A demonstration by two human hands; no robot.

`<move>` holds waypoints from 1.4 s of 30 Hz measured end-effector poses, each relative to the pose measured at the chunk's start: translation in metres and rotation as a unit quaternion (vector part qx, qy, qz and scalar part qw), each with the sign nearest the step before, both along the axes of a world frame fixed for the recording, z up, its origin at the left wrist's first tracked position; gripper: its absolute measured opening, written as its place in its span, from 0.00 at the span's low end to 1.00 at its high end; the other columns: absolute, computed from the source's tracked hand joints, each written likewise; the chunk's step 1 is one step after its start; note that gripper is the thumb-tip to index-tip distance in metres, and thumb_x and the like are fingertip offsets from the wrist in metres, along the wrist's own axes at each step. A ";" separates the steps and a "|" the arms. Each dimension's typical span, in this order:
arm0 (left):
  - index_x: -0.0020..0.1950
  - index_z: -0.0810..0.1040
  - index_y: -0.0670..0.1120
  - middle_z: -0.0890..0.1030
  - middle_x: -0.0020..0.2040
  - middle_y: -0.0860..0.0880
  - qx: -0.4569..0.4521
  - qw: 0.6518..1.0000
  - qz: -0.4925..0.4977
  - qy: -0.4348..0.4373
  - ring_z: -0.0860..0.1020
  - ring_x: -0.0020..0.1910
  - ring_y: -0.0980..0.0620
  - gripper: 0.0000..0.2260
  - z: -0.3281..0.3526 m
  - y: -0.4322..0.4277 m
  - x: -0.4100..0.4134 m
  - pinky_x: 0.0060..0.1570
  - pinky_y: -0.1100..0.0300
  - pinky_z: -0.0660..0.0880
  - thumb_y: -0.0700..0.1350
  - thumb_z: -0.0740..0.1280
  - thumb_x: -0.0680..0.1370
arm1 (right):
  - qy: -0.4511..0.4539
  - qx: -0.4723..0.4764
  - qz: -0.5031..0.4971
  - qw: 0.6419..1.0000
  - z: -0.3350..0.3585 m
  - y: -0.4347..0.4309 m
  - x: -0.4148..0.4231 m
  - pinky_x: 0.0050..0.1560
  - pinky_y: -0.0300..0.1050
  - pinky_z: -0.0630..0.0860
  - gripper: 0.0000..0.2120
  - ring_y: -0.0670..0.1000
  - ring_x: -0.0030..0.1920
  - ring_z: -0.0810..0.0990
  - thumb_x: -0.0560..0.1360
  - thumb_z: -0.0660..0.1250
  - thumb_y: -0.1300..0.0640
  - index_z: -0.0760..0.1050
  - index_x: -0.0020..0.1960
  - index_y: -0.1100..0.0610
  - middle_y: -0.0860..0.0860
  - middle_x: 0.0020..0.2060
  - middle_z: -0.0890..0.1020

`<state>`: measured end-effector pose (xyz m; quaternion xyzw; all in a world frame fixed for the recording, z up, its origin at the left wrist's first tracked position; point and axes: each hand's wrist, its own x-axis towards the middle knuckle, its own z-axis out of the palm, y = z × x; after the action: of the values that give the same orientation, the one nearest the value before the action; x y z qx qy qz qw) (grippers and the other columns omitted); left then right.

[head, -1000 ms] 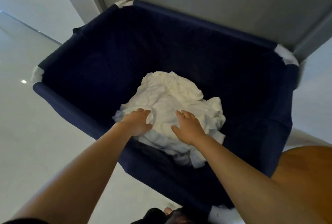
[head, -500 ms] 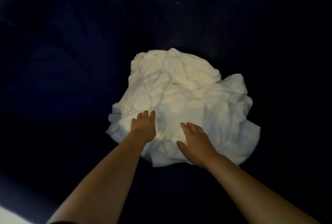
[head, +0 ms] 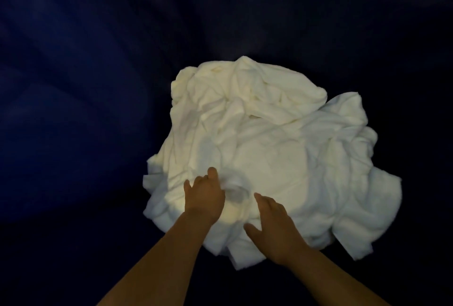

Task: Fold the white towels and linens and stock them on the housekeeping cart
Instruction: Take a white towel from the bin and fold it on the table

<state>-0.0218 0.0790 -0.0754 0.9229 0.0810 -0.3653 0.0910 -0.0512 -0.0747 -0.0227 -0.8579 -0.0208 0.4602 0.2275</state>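
Both hands have slid further onto the pile of white towels and linens [head: 269, 139], which fills more of the view than half a second ago. The left hand [head: 203, 195] curls its fingers [head: 212, 173] into a bunched fold near the pile's near edge, grasping it. The right hand [head: 272, 222] lies just beside it, fingers spread and released, flat on the cloth. The pile sits crumpled at the bottom of the dark blue fabric bin [head: 85, 85].
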 end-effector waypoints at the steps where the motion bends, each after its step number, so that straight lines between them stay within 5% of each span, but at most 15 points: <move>1: 0.67 0.61 0.46 0.75 0.60 0.48 -0.009 1.000 0.010 -0.006 0.72 0.61 0.49 0.17 0.000 0.001 0.002 0.66 0.52 0.62 0.48 0.59 0.80 | 0.002 0.001 -0.013 1.000 -0.003 0.002 0.002 0.69 0.40 0.57 0.32 0.50 0.72 0.60 0.79 0.57 0.44 0.46 0.76 0.53 0.50 0.74 0.59; 8: 0.57 0.72 0.46 0.69 0.59 0.47 -0.036 0.998 -0.044 0.011 0.69 0.60 0.46 0.18 0.003 0.008 0.009 0.60 0.53 0.66 0.59 0.61 0.77 | -0.002 0.028 -0.072 0.997 -0.011 0.017 0.016 0.70 0.44 0.59 0.36 0.53 0.72 0.59 0.77 0.63 0.47 0.47 0.77 0.55 0.52 0.74 0.58; 11: 0.42 0.69 0.46 0.73 0.42 0.51 -0.203 0.978 0.040 0.020 0.75 0.47 0.47 0.12 0.013 0.005 0.006 0.44 0.61 0.68 0.53 0.66 0.76 | 0.013 0.058 -0.145 0.988 -0.018 0.019 0.019 0.68 0.45 0.63 0.43 0.53 0.71 0.63 0.72 0.71 0.49 0.48 0.77 0.53 0.52 0.73 0.62; 14: 0.33 0.63 0.50 0.68 0.32 0.55 -0.320 0.939 0.128 -0.007 0.69 0.34 0.55 0.13 0.030 -0.001 0.012 0.32 0.65 0.64 0.53 0.66 0.69 | 0.018 0.115 -0.187 0.975 -0.017 0.027 0.020 0.66 0.41 0.64 0.51 0.48 0.67 0.67 0.66 0.77 0.53 0.47 0.77 0.52 0.46 0.66 0.67; 17: 0.31 0.63 0.50 0.67 0.30 0.54 -0.397 0.896 0.189 -0.061 0.67 0.31 0.60 0.09 0.050 -0.005 0.028 0.32 0.67 0.64 0.50 0.63 0.64 | -0.012 0.166 -0.208 0.964 -0.005 0.032 0.028 0.59 0.38 0.69 0.34 0.45 0.58 0.73 0.71 0.72 0.54 0.59 0.72 0.53 0.43 0.57 0.72; 20: 0.37 0.68 0.49 0.70 0.33 0.50 -0.465 0.854 0.229 -0.041 0.70 0.33 0.57 0.07 0.075 0.000 0.046 0.34 0.64 0.68 0.47 0.64 0.63 | -0.055 0.191 -0.263 0.944 0.015 0.031 0.036 0.56 0.42 0.75 0.23 0.45 0.54 0.78 0.71 0.64 0.45 0.70 0.65 0.49 0.44 0.55 0.78; 22: 0.48 0.70 0.55 0.74 0.42 0.48 -0.496 0.848 0.186 0.011 0.74 0.41 0.54 0.16 0.092 0.008 0.055 0.41 0.61 0.73 0.50 0.67 0.62 | -0.062 0.223 -0.320 0.919 0.035 0.024 0.039 0.50 0.33 0.73 0.13 0.38 0.49 0.77 0.74 0.66 0.53 0.72 0.57 0.46 0.42 0.50 0.78; 24: 0.60 0.65 0.63 0.74 0.55 0.48 -0.454 0.887 0.069 0.050 0.74 0.53 0.52 0.29 0.106 0.015 0.060 0.54 0.59 0.73 0.57 0.66 0.59 | -0.069 0.259 -0.371 0.889 0.059 0.014 0.041 0.41 0.25 0.72 0.14 0.32 0.41 0.77 0.74 0.67 0.63 0.72 0.49 0.43 0.40 0.44 0.78; 27: 0.71 0.51 0.65 0.66 0.71 0.52 -0.330 0.939 -0.050 0.077 0.66 0.67 0.51 0.44 0.125 0.013 0.054 0.67 0.52 0.66 0.58 0.69 0.59 | -0.078 0.292 -0.430 0.851 0.098 -0.007 0.039 0.37 0.27 0.74 0.14 0.33 0.36 0.78 0.74 0.67 0.65 0.75 0.46 0.45 0.41 0.40 0.80; 32: 0.68 0.69 0.54 0.75 0.64 0.53 -0.333 0.940 -0.020 0.077 0.73 0.62 0.51 0.43 0.158 -0.031 0.044 0.64 0.54 0.70 0.69 0.67 0.55 | -0.114 0.260 -0.501 0.817 0.149 -0.047 0.030 0.40 0.36 0.76 0.12 0.42 0.42 0.79 0.73 0.68 0.63 0.76 0.49 0.47 0.43 0.42 0.81; 35: 0.65 0.74 0.49 0.78 0.61 0.49 -0.342 0.938 -0.028 0.040 0.76 0.59 0.50 0.24 0.179 -0.068 0.037 0.57 0.58 0.72 0.59 0.69 0.73 | -0.134 0.225 -0.498 0.827 0.171 -0.074 0.023 0.48 0.41 0.76 0.20 0.45 0.49 0.78 0.72 0.70 0.59 0.70 0.62 0.49 0.44 0.48 0.78; 39: 0.47 0.78 0.51 0.81 0.45 0.54 -0.464 0.875 0.140 -0.019 0.81 0.44 0.57 0.03 0.224 -0.109 0.033 0.43 0.65 0.77 0.48 0.70 0.75 | -0.151 0.283 -0.482 0.815 0.197 -0.116 0.006 0.56 0.45 0.75 0.46 0.46 0.60 0.76 0.60 0.79 0.47 0.59 0.72 0.49 0.46 0.60 0.75; 42: 0.51 0.77 0.48 0.81 0.45 0.51 -0.519 0.809 0.274 0.017 0.80 0.41 0.58 0.06 0.273 -0.147 0.029 0.34 0.65 0.75 0.45 0.68 0.75 | -0.131 0.305 -0.446 0.831 0.218 -0.135 -0.017 0.62 0.51 0.74 0.59 0.48 0.63 0.75 0.49 0.80 0.35 0.59 0.73 0.51 0.49 0.64 0.75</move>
<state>0.0070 -0.0679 0.1973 0.6714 0.1304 -0.3282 0.6516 -0.0680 -0.2098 0.1948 -0.7134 0.1948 0.1625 0.6532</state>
